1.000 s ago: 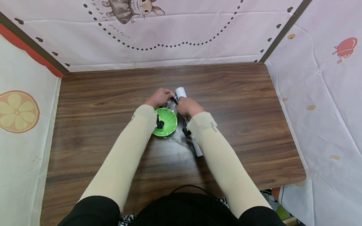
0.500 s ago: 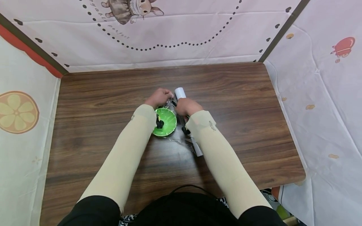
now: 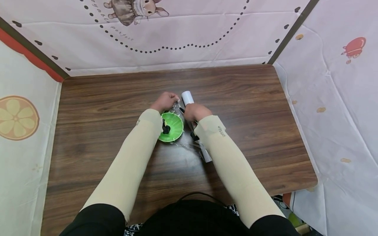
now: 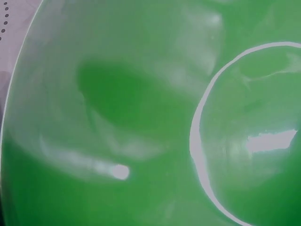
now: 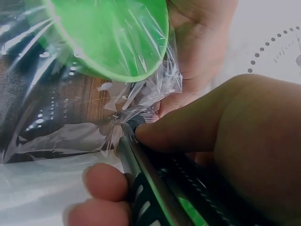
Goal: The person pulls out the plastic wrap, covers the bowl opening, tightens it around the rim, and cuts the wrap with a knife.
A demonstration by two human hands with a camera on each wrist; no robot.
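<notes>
In the head view my left hand [image 3: 166, 101] pinches the gathered end of clear plastic wrap [image 5: 162, 82]. Under the left wrist lies a green bowl [image 3: 176, 126] covered by that wrap; its green surface [image 4: 141, 117] fills the left wrist view. My right hand [image 3: 196, 112] grips a utility knife [image 5: 150, 179] with a black and metal body, thumb along its top. The knife's tip is right at the bunched plastic, just beside the left fingers. Beneath the right hand runs a white roll [image 3: 187, 97], its middle hidden by hand and wrist.
The brown wooden table [image 3: 112, 91] carries these things near its middle. Printed white sheets [image 3: 177, 29] stand along the back and both sides. A black cable [image 3: 200, 193] arcs at the front edge by the person's body.
The knife in my right hand has drawn back slightly toward the body, away from the left fingers. The left hand keeps its pinch; the whole head view has shifted a little.
</notes>
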